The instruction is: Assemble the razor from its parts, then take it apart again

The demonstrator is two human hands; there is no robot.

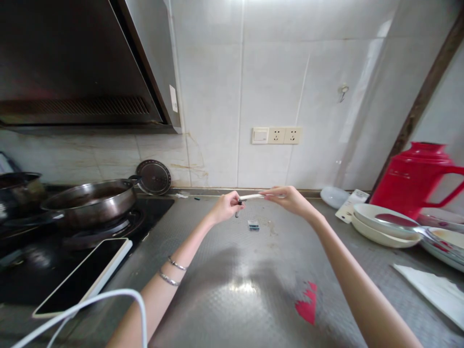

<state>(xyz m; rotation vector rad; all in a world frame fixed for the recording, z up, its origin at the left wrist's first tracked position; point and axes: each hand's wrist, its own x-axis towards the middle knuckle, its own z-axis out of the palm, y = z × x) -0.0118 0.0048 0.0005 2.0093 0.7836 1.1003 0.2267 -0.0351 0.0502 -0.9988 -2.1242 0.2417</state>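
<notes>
Above the middle of the metal countertop (232,299), a thin white object (252,196), seen nearly edge-on, spans the gap between my hands. My left hand (226,208) is closed in a pinch at its left end. A small dark piece with a curved tip (238,210) shows by the left fingertips; its kind is too small to make out. My right hand (288,199) grips the white object's right end between fingers and thumb. On the counter below lies a small clear-and-green piece (253,225).
A phone (83,278) and a white cable (119,293) are at the left, near a steel pan (94,200) on the stove. Stacked dishes (384,232) and a red thermos (409,179) stand right. A torn red scrap (308,304) lies in front.
</notes>
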